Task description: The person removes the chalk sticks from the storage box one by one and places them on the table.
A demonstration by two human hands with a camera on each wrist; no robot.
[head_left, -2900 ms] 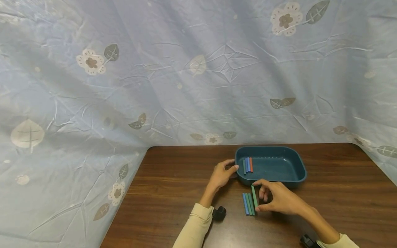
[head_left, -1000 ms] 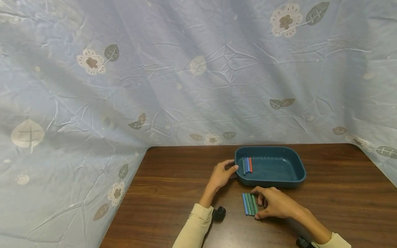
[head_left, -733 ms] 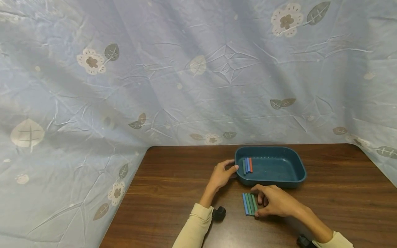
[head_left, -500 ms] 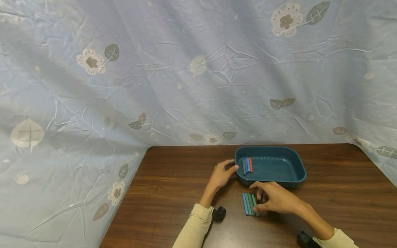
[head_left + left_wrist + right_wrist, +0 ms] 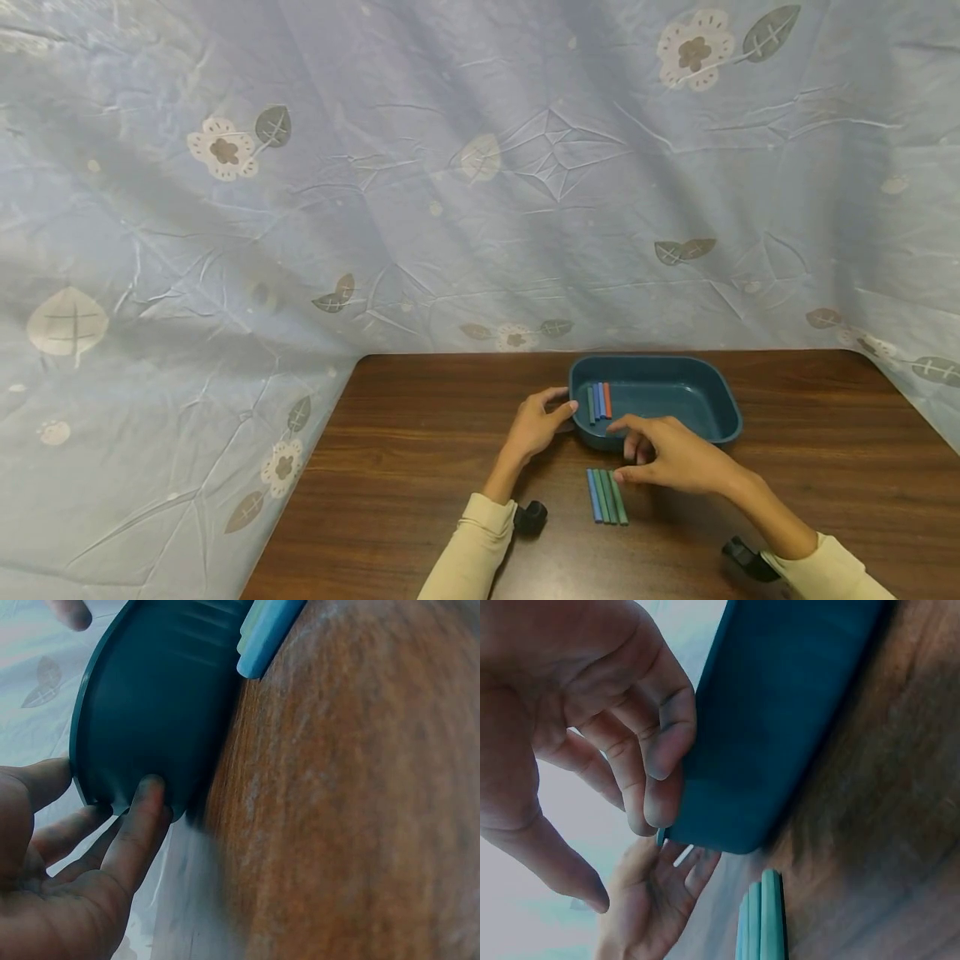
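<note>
My right hand [image 5: 667,454] hovers over the near rim of a dark teal tray [image 5: 690,433], its thumb and index finger apart with nothing between them. In the right wrist view the other fingers of the right hand [image 5: 622,742] curl loosely. Below it on the table lies a row of thin sticks: a blue stick [image 5: 595,496] at the left, then several green sticks [image 5: 618,498] side by side. My left hand [image 5: 536,425] rests its fingertips on the tray's left end, from outside. Inside the tray, near that end, lie a green stick [image 5: 591,405], two blue sticks [image 5: 598,402] and a red stick [image 5: 607,400].
A brown wooden table [image 5: 420,433] carries everything. Behind and to the left hangs a pale blue cloth [image 5: 450,208] with flower and leaf prints. Black cameras sit at the left wrist [image 5: 531,518] and the right wrist [image 5: 750,560].
The green stick that my right hand pinched has been laid at the right of the row and let go. That hand has then risen toward the tray. My left hand has stayed put.
</note>
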